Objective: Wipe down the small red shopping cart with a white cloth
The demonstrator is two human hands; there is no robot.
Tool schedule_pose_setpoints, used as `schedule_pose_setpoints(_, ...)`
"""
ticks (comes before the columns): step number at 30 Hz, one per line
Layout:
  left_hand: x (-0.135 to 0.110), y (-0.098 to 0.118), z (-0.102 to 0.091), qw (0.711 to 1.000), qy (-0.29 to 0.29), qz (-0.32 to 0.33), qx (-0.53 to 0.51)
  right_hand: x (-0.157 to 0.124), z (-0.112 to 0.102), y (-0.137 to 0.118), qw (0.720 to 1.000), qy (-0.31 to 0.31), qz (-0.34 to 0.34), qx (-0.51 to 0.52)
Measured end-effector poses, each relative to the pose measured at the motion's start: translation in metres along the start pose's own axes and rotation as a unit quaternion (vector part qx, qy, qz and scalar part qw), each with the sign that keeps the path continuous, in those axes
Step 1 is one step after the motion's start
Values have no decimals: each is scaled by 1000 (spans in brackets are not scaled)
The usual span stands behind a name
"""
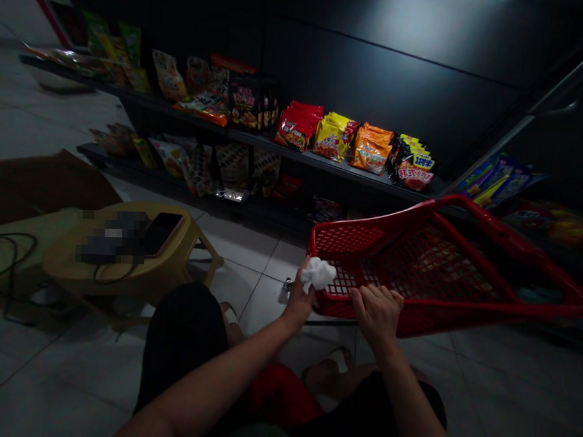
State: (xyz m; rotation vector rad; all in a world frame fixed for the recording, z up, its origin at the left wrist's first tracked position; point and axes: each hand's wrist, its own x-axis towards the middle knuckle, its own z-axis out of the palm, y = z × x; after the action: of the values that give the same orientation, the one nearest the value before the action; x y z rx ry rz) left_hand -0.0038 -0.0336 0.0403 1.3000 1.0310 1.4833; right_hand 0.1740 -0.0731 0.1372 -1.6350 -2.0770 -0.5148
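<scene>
A red plastic shopping basket (375, 224) with mesh walls stands tilted in front of me, its handle end toward the right. My left hand (299, 303) is at its near left corner, closed around a crumpled white tissue (319, 274). Fingers of my right hand (378, 313) are curled over the near rim of the basket, to the right of the tissue. The thumb side of the left hand lies close against the basket's edge; whether it also grips the rim is hard to tell.
Dark shelves hold red noodle packets (299, 126), yellow packets (334, 136), orange packets (371, 148) and other snack bags. At left, a yellow plastic stool (70, 262) carries a phone (163, 233) and a blurred-out dark object. A cable (25, 236) and brown cardboard (48, 184) lie nearby.
</scene>
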Motion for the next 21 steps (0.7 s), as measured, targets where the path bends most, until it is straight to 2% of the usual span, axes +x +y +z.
schedule_pose_setpoints(3,44,-4,0,998,46,-45,-21,-8,-5,0,1000,-11,4,10)
schedule_pose_setpoints(5,46,-6,1,997,59,-53,-24,-13,-7,2,1000,-13,2,15)
schedule_pose_setpoints(7,21,-9,5,996,66,-54,-23,-18,-8,6,1000,-15,1,21)
schedule_pose_setpoints(9,-20,-13,9,997,56,-52,-18,-23,-9,14,999,-17,0,29)
schedule_pose_setpoints(11,-55,-14,13,998,11,-63,-19,-27,-10,23,999,-17,-5,35)
schedule_pose_setpoints(13,-64,-14,15,996,-19,-78,-30,-30,-10,34,999,-20,-14,35)
schedule_pose_setpoints(15,-42,-12,13,996,7,-84,-42,-30,-11,42,999,-27,-22,33)
schedule_pose_setpoints(18,21,-13,3,990,107,-86,-32,-26,-8,49,999,-35,-24,32)
schedule_pose_setpoints(20,50,-16,-4,989,121,-80,-31,-21,-4,49,999,-34,-21,29)
schedule_pose_setpoints(21,53,-18,-5,990,119,-76,-27,-18,-2,48,999,-33,-19,28)
